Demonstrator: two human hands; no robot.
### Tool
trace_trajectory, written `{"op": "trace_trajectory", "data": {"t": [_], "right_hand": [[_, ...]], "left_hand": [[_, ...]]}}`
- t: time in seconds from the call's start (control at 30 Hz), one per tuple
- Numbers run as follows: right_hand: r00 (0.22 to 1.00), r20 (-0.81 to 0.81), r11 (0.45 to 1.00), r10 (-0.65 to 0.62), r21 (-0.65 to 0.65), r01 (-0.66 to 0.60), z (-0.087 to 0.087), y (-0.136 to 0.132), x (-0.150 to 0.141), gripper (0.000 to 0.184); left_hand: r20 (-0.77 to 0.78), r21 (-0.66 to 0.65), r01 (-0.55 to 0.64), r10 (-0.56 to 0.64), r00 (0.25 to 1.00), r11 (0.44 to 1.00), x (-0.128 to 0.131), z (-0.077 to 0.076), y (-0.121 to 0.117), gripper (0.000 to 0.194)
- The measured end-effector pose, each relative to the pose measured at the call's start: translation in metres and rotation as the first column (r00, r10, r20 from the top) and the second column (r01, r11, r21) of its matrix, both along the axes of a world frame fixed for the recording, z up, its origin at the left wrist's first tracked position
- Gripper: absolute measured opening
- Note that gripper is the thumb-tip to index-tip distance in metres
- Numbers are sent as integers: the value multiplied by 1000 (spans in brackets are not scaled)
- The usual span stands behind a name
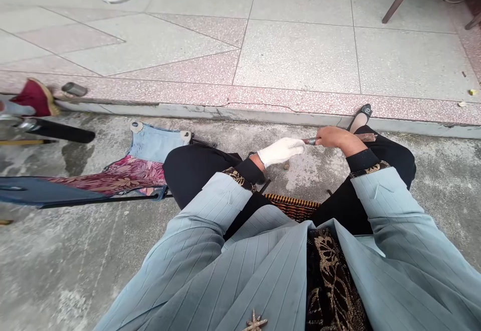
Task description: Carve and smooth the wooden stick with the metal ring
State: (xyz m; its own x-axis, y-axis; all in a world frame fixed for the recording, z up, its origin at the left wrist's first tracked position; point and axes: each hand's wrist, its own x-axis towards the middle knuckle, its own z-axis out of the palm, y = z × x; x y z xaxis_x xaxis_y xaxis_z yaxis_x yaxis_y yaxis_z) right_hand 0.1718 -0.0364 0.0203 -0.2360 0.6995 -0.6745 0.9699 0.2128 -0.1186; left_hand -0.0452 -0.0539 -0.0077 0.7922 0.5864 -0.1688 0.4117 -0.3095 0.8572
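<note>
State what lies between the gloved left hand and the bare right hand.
In the head view, a short, silvery-banded stretch of the stick-like tool lies between the gloved left hand and the bare right hand.

No readable text, brand, number or sign. Closest to a logo: small ornament [367, 111] on the dark shoe [363, 108], beyond the right sleeve of the coat [263, 266] — too tiny to make out any letters. Star-shaped brooch [255, 322] on the coat's front: a shape, no legible lettering. Small dark patch [14, 188] on the blue cloth [63, 193], well left of the coat — can't tell if it's a label.
</note>
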Motion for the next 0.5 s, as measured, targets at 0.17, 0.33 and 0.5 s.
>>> {"op": "trace_trajectory", "data": {"t": [0.17, 0.33, 0.5], "right_hand": [[965, -215, 938, 147, -279, -205, 9, -12, -11, 21], [670, -722, 931, -173, -342, -128, 29, -16, 5, 29], [479, -767, 863, -426, -184, 471, 31, -10, 21, 30]], "left_hand": [[11, 58, -106, 105, 994, 993, -8, 0, 15, 30], [137, -150, -213, 233, 963, 965, -8, -18, 21, 28], [88, -301, -197, 233, 969, 933, 7, -37, 3, 24]]}}
